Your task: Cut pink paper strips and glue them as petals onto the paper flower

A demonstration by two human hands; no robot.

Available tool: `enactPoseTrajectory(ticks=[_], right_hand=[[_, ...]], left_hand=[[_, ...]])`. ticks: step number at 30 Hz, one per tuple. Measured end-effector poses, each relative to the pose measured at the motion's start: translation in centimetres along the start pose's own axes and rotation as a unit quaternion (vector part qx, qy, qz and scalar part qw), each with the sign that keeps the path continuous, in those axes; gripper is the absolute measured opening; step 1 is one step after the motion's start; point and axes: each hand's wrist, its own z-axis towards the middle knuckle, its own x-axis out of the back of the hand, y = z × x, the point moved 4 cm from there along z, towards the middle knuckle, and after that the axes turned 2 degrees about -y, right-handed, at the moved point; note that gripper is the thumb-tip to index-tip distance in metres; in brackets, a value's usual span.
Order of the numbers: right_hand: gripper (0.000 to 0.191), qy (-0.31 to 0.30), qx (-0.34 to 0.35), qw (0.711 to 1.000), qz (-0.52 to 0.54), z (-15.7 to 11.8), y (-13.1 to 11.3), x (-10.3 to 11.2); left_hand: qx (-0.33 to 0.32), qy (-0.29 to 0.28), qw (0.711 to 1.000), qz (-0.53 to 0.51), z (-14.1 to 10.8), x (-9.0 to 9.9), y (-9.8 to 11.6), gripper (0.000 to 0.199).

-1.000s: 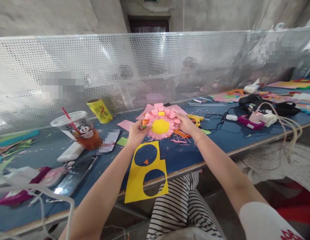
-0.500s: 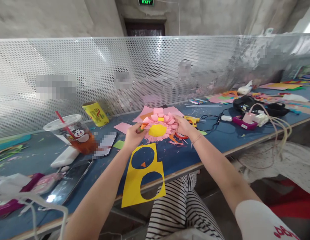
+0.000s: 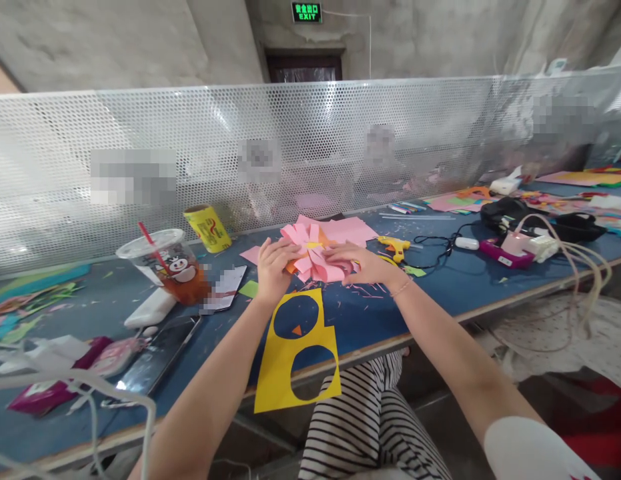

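A pink paper flower (image 3: 316, 268) made of looped strips lies between my hands at the far side of the blue table, with a small bit of yellow at its middle. My left hand (image 3: 276, 268) has its fingers curled over the flower's left edge, thumb low. My right hand (image 3: 361, 262) grips the petals from the right, its fingers reaching toward the middle. Just nearer to me, a yellow paper sheet (image 3: 275, 373) with two round holes overhangs the table's front edge. An orange paper triangle (image 3: 297, 331) shows within its upper hole.
Right of my hands are a yellow glue gun (image 3: 396, 247) and its black cable. To the left stand a drink cup (image 3: 183, 270) and a yellow can (image 3: 209, 230); a phone (image 3: 157, 363) lies nearer. A perforated metal screen (image 3: 210, 147) runs along the back.
The flower's big yellow round centre faced me before; now pink loops and only a little yellow show. Both hands have shifted their hold over it, and the orange piece beside my left fingers is less visible.
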Motion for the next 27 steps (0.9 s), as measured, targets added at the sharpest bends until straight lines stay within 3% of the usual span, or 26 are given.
enactPoseTrajectory(ticks=[3, 7, 11, 14, 27], right_hand=[[0.047, -0.008, 0.027, 0.999, 0.018, 0.0, 0.1, -0.1], [0.065, 0.015, 0.022, 0.998, 0.052, -0.1, 0.8, -0.1], [0.051, 0.030, 0.003, 0.999, 0.022, -0.1, 0.6, -0.4], [0.042, 0.033, 0.016, 0.999, -0.021, 0.1, -0.2, -0.6], [0.037, 0.023, 0.016, 0.998, -0.062, 0.2, -0.6, -0.8]], left_hand=[[-0.055, 0.008, 0.998, 0.027, -0.1, 0.3, 0.2, 0.010], [-0.097, -0.006, 0.994, 0.045, -0.4, 0.3, 0.6, 0.011], [-0.097, -0.046, 0.993, 0.041, -0.6, 0.0, 0.9, 0.013], [-0.100, -0.043, 0.993, 0.044, -0.7, 0.1, 1.0, 0.015], [-0.082, -0.017, 0.995, 0.062, -0.5, 0.4, 0.9, 0.014]])
